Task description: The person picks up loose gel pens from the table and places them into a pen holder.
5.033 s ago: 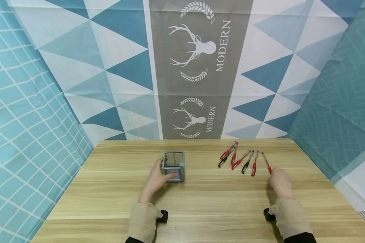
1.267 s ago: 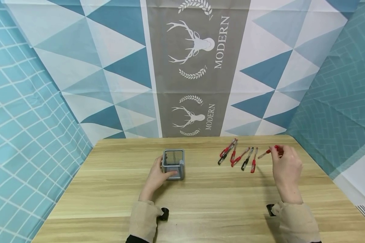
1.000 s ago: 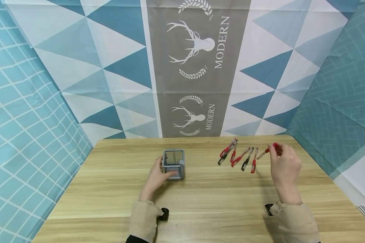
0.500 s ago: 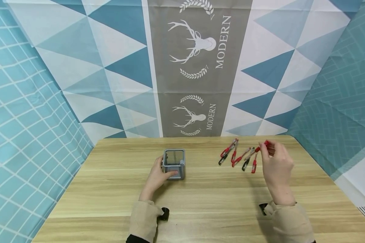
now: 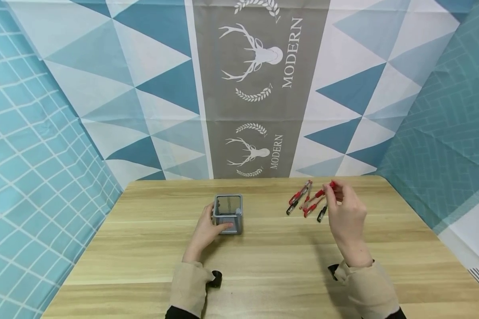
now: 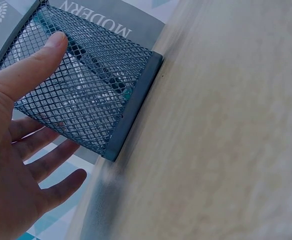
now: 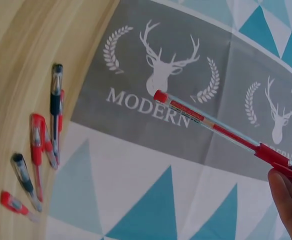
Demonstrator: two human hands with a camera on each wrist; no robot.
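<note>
My left hand (image 5: pixel 205 230) grips a grey mesh pen holder (image 5: pixel 237 224) from its left side, the thumb across the front wall and the other fingers behind. In the left wrist view the holder (image 6: pixel 88 95) stands upright on the table, and a dark pen-like shape shows through its mesh. At the right my right hand (image 5: pixel 348 217) pinches a red gel pen (image 7: pixel 231 135) by its capped end, raised above the table with the other end pointing left. Below and left of that hand lie several pens, among them a black pen (image 5: pixel 322 213) and a red pen (image 5: pixel 310 210).
More red and black pens lie in a cluster, including a black pen (image 5: pixel 291 208) and a red pen (image 5: pixel 294 198). The wooden table (image 5: pixel 263 266) ends at a patterned cloth backdrop (image 5: pixel 259 106). Tiled-pattern cloth hangs at the left side.
My right hand has picked the rightmost red pen up off the table and carried it left, over the other pens. The left hand and the pen holder have stayed in place.
</note>
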